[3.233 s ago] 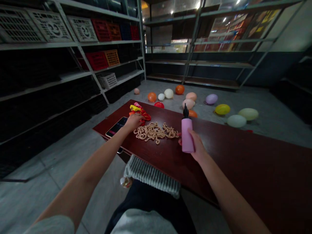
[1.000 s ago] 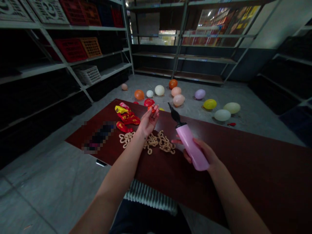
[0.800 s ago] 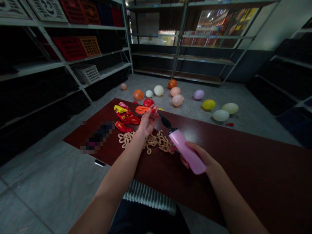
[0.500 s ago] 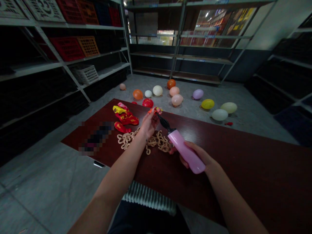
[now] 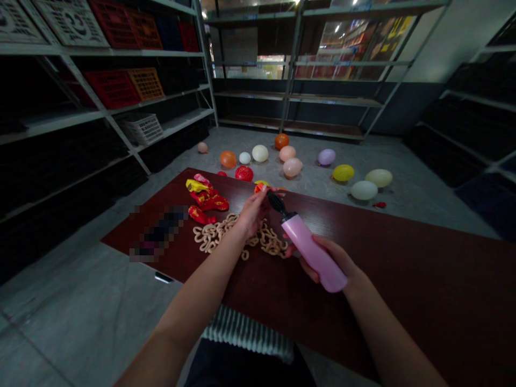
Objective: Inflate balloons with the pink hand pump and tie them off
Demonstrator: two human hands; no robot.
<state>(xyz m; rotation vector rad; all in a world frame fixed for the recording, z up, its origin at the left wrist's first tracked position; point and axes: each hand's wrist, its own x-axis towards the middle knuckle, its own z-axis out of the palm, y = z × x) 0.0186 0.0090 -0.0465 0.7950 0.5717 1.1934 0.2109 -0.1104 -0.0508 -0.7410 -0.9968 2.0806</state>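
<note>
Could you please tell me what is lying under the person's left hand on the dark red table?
A heap of beige curled strips on the dark red table runs beneath the left hand. The part directly under the palm is covered, so what lies there cannot be seen.

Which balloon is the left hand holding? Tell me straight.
The limp orange-red balloon pinched in the left hand, beside the pink pump's black nozzle; every other balloon lies loose on the table or floor.
</note>
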